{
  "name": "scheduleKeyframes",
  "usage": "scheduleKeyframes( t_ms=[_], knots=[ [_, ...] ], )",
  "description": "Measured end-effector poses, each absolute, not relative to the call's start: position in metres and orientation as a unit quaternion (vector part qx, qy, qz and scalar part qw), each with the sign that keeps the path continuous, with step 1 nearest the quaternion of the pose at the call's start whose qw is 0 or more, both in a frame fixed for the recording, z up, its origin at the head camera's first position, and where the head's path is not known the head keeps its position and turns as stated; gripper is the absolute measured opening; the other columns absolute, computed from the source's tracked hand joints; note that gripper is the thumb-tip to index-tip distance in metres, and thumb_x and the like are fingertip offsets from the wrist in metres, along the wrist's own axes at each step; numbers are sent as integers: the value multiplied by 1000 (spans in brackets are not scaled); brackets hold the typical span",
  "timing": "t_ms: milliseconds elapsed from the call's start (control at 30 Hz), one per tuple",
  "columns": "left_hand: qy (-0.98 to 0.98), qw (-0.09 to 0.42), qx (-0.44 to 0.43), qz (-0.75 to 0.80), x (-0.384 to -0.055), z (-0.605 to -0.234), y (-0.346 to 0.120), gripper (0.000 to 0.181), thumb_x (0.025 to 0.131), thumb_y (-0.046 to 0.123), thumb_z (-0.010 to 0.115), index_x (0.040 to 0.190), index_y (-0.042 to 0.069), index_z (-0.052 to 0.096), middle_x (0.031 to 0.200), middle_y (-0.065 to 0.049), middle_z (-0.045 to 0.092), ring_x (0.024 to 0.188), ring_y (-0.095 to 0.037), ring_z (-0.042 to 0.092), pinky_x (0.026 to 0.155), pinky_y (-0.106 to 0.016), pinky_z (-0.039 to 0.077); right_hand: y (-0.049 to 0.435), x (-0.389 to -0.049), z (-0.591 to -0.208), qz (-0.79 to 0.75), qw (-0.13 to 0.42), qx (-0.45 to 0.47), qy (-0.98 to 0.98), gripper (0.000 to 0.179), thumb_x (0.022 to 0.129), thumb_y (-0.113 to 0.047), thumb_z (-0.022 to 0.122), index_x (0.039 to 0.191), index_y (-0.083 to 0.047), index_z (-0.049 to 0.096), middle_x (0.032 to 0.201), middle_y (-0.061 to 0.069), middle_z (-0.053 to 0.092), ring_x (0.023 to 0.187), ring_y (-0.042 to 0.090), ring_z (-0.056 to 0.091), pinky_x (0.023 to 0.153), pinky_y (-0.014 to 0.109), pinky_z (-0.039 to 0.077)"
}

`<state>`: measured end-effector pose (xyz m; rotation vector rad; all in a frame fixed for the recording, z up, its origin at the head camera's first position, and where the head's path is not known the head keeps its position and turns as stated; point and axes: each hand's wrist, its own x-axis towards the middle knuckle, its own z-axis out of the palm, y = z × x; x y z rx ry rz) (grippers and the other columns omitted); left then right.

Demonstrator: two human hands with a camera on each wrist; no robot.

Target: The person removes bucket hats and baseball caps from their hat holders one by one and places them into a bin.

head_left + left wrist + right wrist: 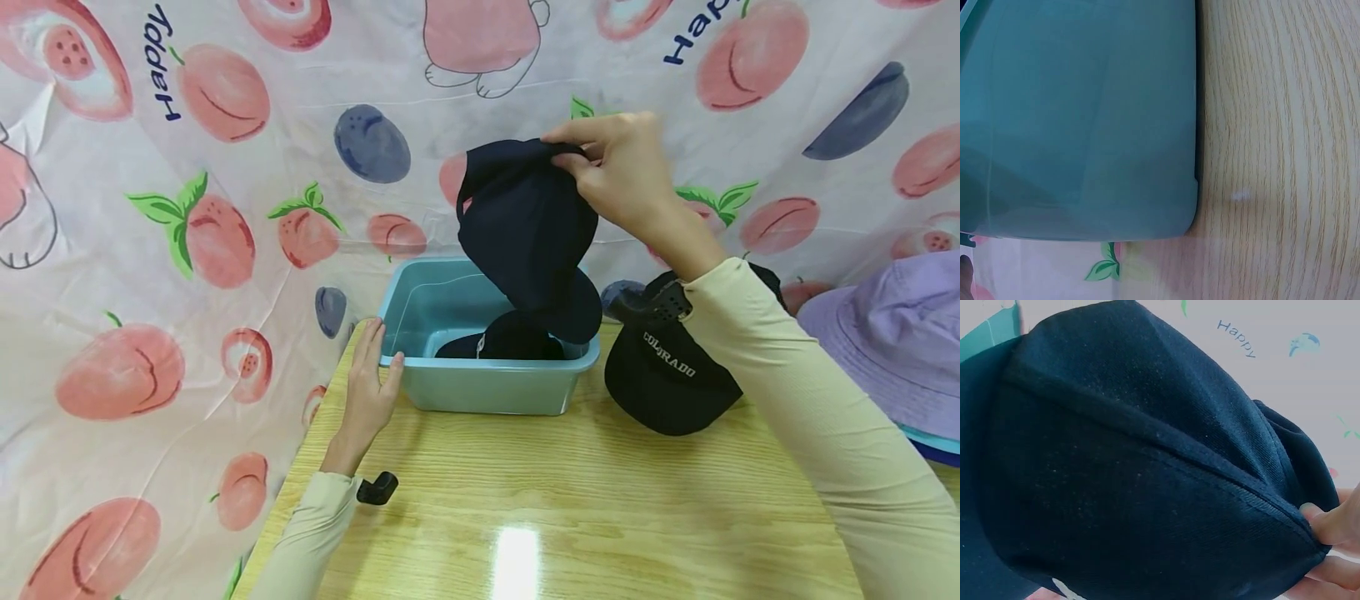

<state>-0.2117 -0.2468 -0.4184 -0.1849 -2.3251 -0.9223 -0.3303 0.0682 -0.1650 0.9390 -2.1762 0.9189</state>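
My right hand [618, 167] pinches a dark navy baseball cap [525, 217] by its edge and holds it over the blue plastic bin [480, 387]. The cap hangs with its brim down, overlapping the bin's right part in the head view. In the right wrist view the thumb and fingers grip the fabric of the cap [1135, 450] at its edge. Inside the bin lies a black cap [517, 337], partly hidden by the hanging one. My left hand [371, 383] rests on the bin's left rim with fingers extended. The left wrist view shows the bin's side wall [1085, 112].
Right of the bin, a black cap lettered COLORADO [671, 375] lies on the wooden table [465, 492], partly behind my right forearm. A lilac bucket hat [900, 325] tops a stack of hats at the far right. A fruit-print cloth [285, 125] hangs behind.
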Motion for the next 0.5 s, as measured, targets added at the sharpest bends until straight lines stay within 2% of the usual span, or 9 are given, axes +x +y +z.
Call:
scheduleKeyframes(
  t_ms=[300, 500],
  knots=[
    [-878, 319, -77, -348, -215, -421, -250, 53, 96, 17, 50, 140, -8, 37, 147, -23, 31, 137, -38, 26, 108, -51, 24, 57, -337, -181, 356, 292, 365, -809, 21, 87, -4, 65, 106, -6, 74, 103, 10, 70, 91, 22, 68, 80, 35, 53],
    [-881, 313, -72, -348, -214, -420, -250, 54, 96, 19, 51, 142, -7, 36, 149, -19, 30, 138, -32, 25, 108, -52, 24, 52, -340, -193, 373, 275, 380, -801, 22, 88, -3, 64, 107, -5, 73, 104, 12, 70, 94, 25, 67, 81, 37, 53]
  ],
)
